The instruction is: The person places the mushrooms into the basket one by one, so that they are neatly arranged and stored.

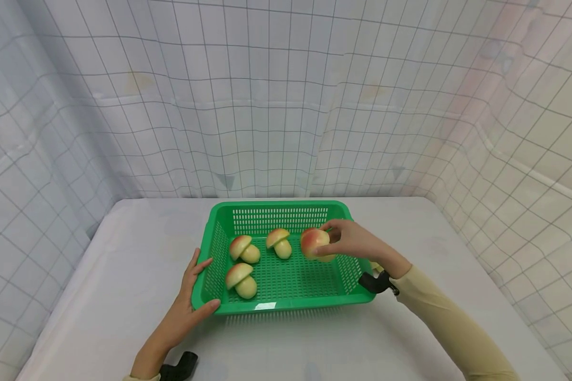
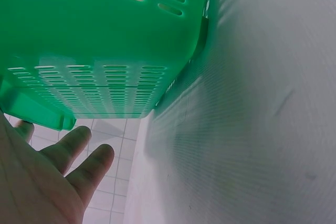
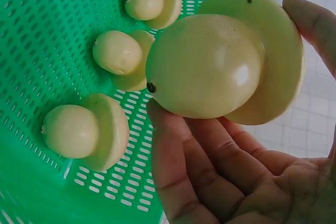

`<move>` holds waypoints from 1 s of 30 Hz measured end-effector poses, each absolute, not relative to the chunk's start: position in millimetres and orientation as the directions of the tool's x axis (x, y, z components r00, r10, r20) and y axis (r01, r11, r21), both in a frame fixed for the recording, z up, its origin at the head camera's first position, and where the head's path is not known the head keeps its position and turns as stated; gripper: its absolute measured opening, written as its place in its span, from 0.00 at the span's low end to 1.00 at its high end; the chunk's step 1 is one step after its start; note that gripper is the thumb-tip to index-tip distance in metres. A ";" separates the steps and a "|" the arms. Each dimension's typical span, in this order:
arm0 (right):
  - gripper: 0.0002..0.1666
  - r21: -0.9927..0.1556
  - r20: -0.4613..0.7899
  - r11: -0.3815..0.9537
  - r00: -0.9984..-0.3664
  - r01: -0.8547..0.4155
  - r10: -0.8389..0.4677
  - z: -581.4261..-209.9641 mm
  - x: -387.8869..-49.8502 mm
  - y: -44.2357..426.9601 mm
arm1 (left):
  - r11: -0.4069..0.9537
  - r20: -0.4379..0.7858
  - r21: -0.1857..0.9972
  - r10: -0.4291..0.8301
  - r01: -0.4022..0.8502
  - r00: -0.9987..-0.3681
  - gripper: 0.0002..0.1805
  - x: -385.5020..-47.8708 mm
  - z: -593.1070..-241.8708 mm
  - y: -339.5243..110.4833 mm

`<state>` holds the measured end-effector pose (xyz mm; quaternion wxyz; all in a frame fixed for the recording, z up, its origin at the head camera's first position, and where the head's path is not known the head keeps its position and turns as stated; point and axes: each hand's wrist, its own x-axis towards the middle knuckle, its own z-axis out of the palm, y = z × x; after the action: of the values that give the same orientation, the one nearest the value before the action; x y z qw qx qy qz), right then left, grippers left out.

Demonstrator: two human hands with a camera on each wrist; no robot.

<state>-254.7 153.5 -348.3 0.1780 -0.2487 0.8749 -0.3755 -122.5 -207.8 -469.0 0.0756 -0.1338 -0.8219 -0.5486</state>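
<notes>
A green plastic basket [image 1: 286, 306] with slotted walls holds several toy-like mushrooms with reddish-yellow caps and pale stems. Above its right side, my right hand [image 1: 355, 241] holds one mushroom [image 1: 313, 242] between thumb and fingers. The right wrist view shows this mushroom [image 3: 210, 66] close up, its pale stem facing the camera. Parts of what looks like another mushroom show behind it in the head view. My left hand [image 1: 186, 304] rests at the basket's left front corner, thumb on the rim. From the left wrist, its fingers [image 2: 90, 169] look extended and spread beside the basket wall [image 2: 100, 40].
In the basket's left half lie two mushrooms, a rear one [image 1: 244, 248] and a front one [image 1: 241, 280]; a third mushroom [image 1: 279, 243] lies near the middle. Something yellowish [image 1: 376, 267] shows partly outside the basket by the right wrist. White gridded curtains [image 1: 286, 106] surround the white table [image 1: 143, 254].
</notes>
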 end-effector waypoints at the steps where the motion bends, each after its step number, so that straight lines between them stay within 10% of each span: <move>1: 0.35 -0.740 -0.135 0.600 -0.806 -0.305 -0.576 -349.0 -256.2 151.1 | 0.360 0.270 0.882 0.138 0.303 -0.953 0.43 -122.4 -468.9 -207.8; 30: 0.28 -0.575 -0.396 0.725 -0.647 -0.379 -0.652 -391.0 -273.7 80.5 | 0.380 0.257 0.878 0.140 0.291 -0.956 0.43 -121.9 -467.1 -207.2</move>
<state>-273.7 80.5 -391.0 0.3010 -0.2935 0.8785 -0.2269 -121.9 -207.2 -467.1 0.0700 -0.1301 -0.8278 -0.5413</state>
